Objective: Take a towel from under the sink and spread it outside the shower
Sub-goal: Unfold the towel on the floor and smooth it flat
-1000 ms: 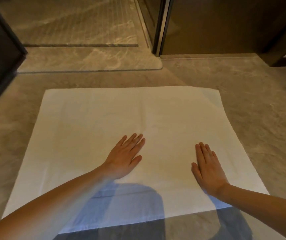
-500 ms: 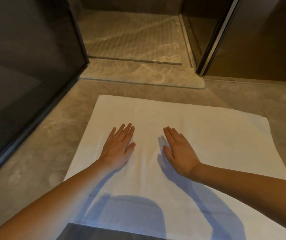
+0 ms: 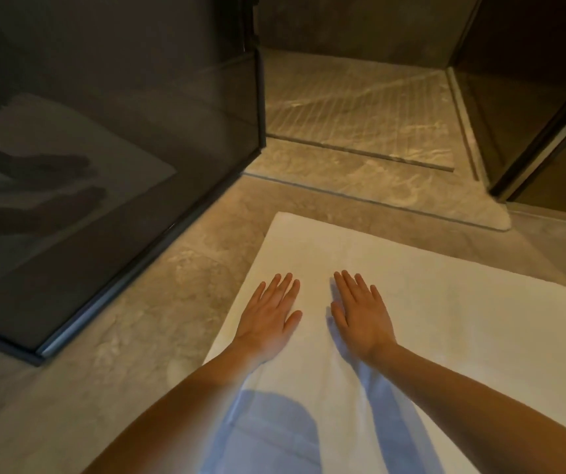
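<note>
White towel (image 3: 428, 302) flat on floor, long axis running rightward from hands; left hand (image 3: 269, 314), right hand (image 3: 360, 314) palms down, fingers spread, pressing near its left edge.

Towel (image 3: 428, 302) lies flat on floor (image 3: 158, 302) before shower threshold (image 3: 377, 186) — glass panel (image 3: 103, 165) left.

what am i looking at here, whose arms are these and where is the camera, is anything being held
The picture comes from one wide-angle camera worn on a person's head, looking forward and down, so the two bare arms reaching in from the bottom are that person's own. A white towel lies spread flat on the stone floor, just outside the shower entrance. The left hand and right hand rest palm down and side by side on the towel, fingers straight. Nothing is gripped. The dark glass panel at left reflects the towel and arms.
</note>
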A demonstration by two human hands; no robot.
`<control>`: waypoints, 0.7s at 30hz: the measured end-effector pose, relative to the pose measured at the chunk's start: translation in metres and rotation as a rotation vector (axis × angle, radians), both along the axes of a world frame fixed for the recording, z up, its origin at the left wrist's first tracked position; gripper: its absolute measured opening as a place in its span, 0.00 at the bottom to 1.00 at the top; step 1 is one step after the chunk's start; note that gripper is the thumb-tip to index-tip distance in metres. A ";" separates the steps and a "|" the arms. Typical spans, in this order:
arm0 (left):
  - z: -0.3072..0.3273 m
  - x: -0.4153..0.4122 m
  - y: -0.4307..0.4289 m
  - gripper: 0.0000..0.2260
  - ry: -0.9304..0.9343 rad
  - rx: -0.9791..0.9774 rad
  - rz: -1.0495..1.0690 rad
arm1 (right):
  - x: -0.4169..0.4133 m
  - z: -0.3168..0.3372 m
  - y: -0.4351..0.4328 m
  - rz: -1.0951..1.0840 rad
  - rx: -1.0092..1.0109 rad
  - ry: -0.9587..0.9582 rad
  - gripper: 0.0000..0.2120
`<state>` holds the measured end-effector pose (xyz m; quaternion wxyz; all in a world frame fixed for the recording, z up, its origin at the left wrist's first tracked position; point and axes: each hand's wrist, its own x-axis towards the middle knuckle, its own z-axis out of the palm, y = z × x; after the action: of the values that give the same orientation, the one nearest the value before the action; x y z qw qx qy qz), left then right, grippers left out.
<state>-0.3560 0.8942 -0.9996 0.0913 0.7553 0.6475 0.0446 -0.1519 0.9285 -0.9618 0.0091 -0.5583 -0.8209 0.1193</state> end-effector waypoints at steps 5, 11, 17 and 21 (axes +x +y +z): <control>-0.006 -0.005 -0.003 0.28 0.016 0.044 -0.004 | -0.006 -0.029 -0.017 -0.042 0.022 -0.015 0.28; -0.007 -0.040 -0.035 0.29 0.028 0.077 0.043 | -0.042 -0.032 -0.037 0.008 0.044 0.017 0.28; -0.006 -0.074 -0.062 0.28 0.030 0.067 0.076 | -0.077 -0.031 -0.056 0.050 0.024 0.033 0.28; -0.004 -0.086 -0.067 0.28 0.018 0.066 0.093 | -0.092 -0.028 -0.059 0.063 0.006 0.033 0.28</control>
<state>-0.4422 0.8270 -1.0036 0.0583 0.7272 0.6810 0.0633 -0.2443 0.8698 -0.9896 0.0205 -0.5302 -0.8382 0.1262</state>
